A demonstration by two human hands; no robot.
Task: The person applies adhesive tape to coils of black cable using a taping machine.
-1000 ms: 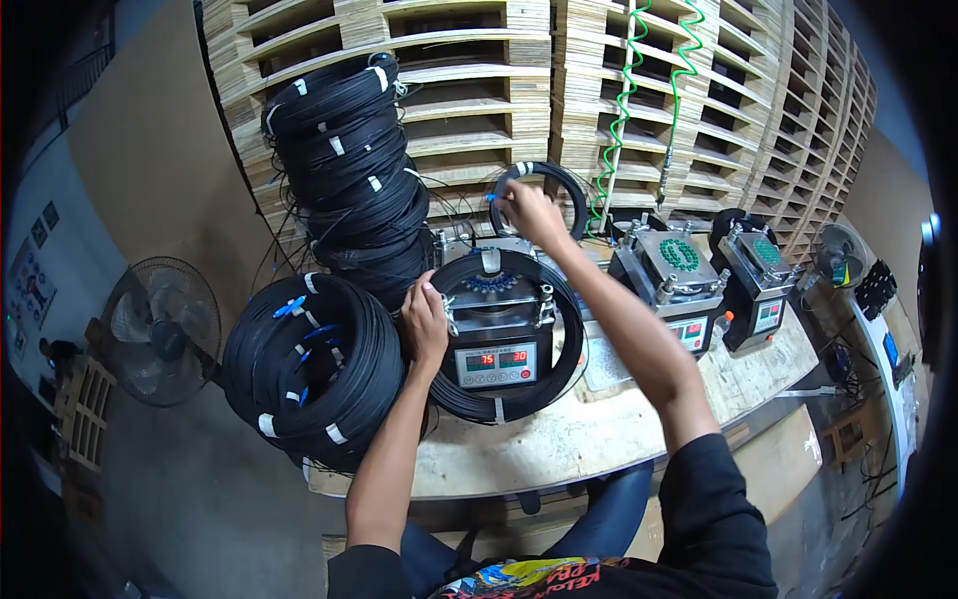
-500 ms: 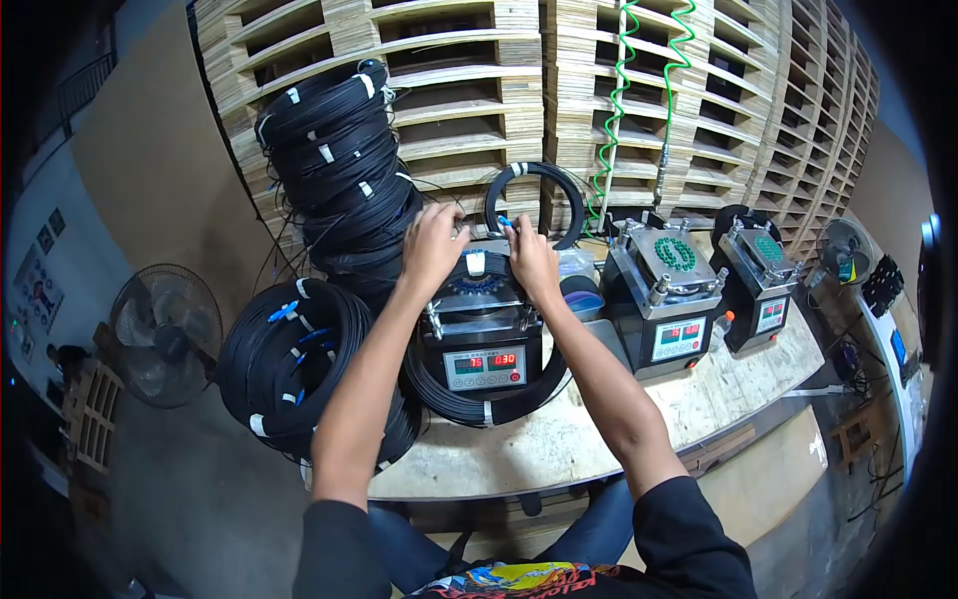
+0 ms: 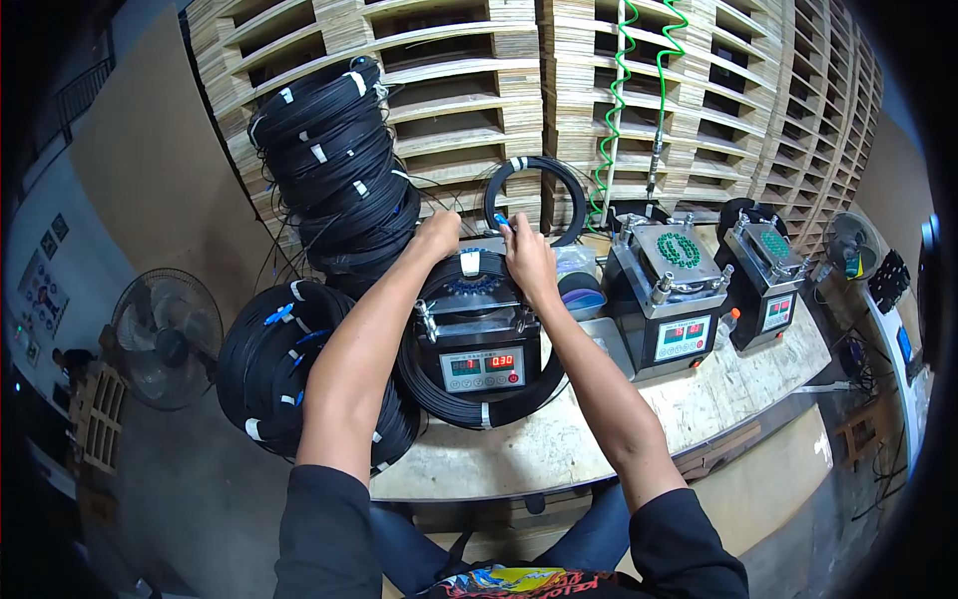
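At the bottom of the frame my dark sleeves and blue jeans (image 3: 589, 534) are nearest, with the pale worktop (image 3: 469, 471) just beyond. Left of centre, a pile of black cable coils (image 3: 394, 424) with white ties and blue ends stands beside my left forearm.

In the centre, a black cable coil (image 3: 486, 414) loops around the front machine (image 3: 454, 352), whose red display shows 0.30 on its right side; a white tie sits at the coil's top.

Above it, my left hand (image 3: 439, 235) is curled closed; I cannot tell whether anything is in its fingers. My right hand (image 3: 530, 258), just beside it, is closed in a pinch on a small blue connector (image 3: 501, 220) that pokes up past the fingertips.

Right of centre are a second machine (image 3: 683, 341) with green pieces on top, a bottle (image 3: 731, 317) and a third machine (image 3: 776, 299).

Behind my hands, another coil (image 3: 570, 190) stands upright. A tall stack of coils (image 3: 339, 180) rises at upper left, a fan (image 3: 167, 334) stands at far left, and wooden pallets (image 3: 519, 95) fill the top, with green coiled hoses (image 3: 617, 100) in front.
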